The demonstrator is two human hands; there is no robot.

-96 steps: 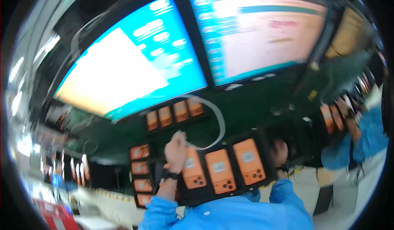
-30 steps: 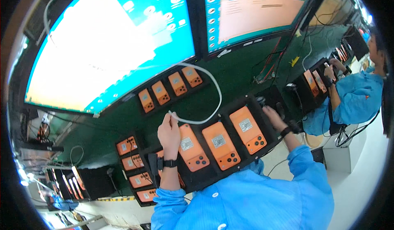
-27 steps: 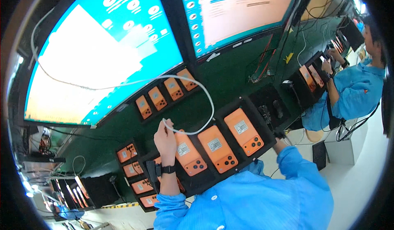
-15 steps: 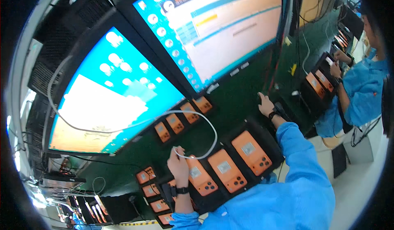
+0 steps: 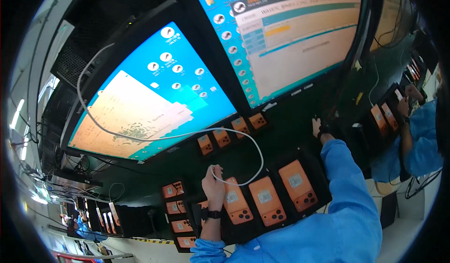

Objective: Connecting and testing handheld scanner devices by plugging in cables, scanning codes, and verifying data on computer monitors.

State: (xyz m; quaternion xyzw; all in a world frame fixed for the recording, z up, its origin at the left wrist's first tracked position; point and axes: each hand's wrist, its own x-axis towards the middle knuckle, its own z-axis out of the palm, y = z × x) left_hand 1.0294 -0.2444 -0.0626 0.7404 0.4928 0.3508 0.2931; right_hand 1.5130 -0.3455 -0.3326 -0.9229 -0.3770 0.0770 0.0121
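My left hand (image 5: 213,183) is closed on the end of a white cable (image 5: 260,156), which loops up across the left monitor. It is beside the top of an orange phone (image 5: 237,202), the leftmost of three large ones lying face down on a black tray. Each has a white label and a camera block; the others are a middle phone (image 5: 266,199) and a right phone (image 5: 298,188). My right hand (image 5: 317,128) is stretched out beyond the tray over the dark green bench, fingers curled by a small dark thing I cannot make out.
Two lit monitors, a left one (image 5: 159,103) and a right one (image 5: 300,42), lean over the bench. Several orange phones (image 5: 222,137) lie below them; more fill a black rack (image 5: 176,218) at the left. A co-worker in a blue sleeve (image 5: 424,131) handles phones at the right.
The whole view has shifted, so the monitors and phones sit further right. My left hand still holds the cable end by the left phone. My right hand stays outstretched beyond the tray.
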